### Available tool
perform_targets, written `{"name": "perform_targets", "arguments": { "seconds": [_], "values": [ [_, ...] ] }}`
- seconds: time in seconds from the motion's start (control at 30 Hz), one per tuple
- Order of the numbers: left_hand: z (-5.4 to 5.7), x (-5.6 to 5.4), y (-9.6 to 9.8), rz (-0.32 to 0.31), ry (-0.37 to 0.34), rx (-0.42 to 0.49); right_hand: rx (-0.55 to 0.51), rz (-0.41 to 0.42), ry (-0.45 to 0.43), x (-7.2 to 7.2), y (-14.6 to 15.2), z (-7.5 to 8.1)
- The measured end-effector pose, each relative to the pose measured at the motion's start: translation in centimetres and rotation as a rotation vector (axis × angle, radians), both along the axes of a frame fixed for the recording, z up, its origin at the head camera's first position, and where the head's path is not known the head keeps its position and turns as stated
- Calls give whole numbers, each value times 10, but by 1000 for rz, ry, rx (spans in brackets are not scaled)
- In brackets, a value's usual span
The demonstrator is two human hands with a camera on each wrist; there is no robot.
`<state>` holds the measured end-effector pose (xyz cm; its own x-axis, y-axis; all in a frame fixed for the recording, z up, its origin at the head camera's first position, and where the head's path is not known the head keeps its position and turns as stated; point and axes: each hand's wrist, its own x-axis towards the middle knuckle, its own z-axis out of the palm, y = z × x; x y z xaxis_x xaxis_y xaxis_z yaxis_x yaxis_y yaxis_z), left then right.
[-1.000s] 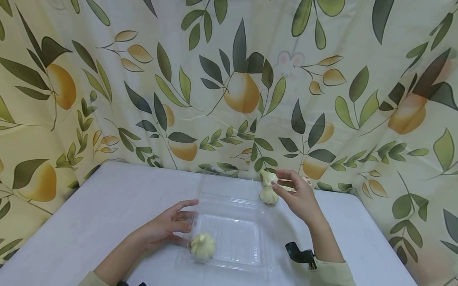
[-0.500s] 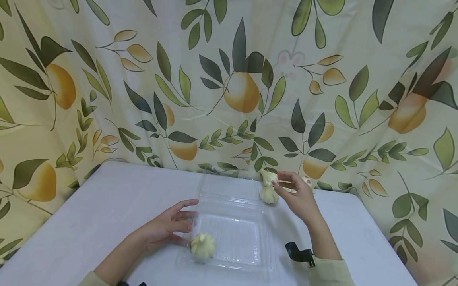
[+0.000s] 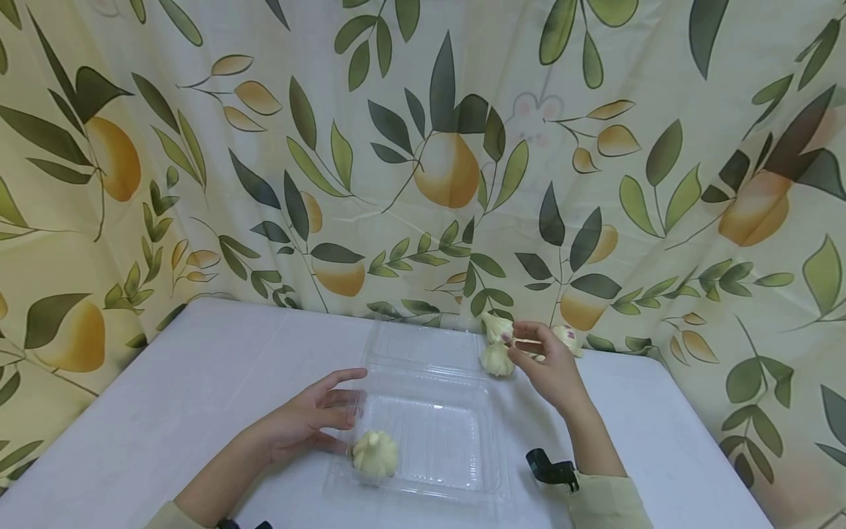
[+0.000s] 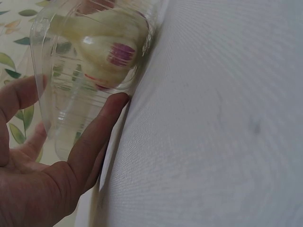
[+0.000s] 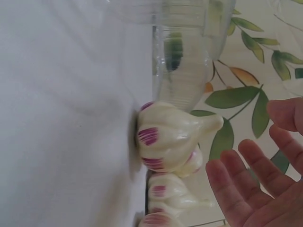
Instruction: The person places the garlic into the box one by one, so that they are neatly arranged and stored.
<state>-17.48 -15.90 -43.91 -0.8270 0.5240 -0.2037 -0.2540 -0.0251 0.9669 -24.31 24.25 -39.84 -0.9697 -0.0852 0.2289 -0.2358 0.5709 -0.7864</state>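
Observation:
A clear plastic clamshell box (image 3: 423,481) lies with its lid laid back on the table, and one garlic bulb (image 3: 374,454) sits in its near left corner. My left hand (image 3: 307,419) rests at the box's left side with fingers loosely extended; the left wrist view has the purple-marked garlic bulb (image 4: 111,52) behind the clear wall. Beside the lid, several more garlic bulbs are grouped; the nearest is a pale garlic bulb (image 3: 497,360). Close to them my right hand (image 3: 551,367) holds nothing; in the right wrist view its fingers stand apart from a garlic bulb (image 5: 165,137).
A white cloth (image 3: 218,367) covers the table. The box's clear lid (image 3: 423,345) reaches toward the table's far edge, where a curtain (image 3: 264,184) printed with fruit and leaves hangs. Another garlic bulb (image 3: 567,339) lies beyond the right hand.
My right hand has drawn slightly back from the garlic bulbs, uncovering more of the one behind it. The left hand, the box and the bulb inside look the same.

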Motion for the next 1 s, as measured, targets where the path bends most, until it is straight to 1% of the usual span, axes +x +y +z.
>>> {"name": "perform_targets", "arguments": {
  "seconds": [0.4, 0.63, 0.77, 1.0],
  "values": [
    [-1, -1, 1, -2, -7, 0, -26, -9, -57, -4, 2, -12],
    [-1, -2, 0, 3, -9, -6, -3, -5, -52, -8, 4, -20],
    [0, -2, 0, 7, -11, -8, 4, -5, -69, -9, 4, -23],
    [-1, -2, 0, 0, -16, 0, -6, 28, -61, -10, 2, -29]
  ]
}}
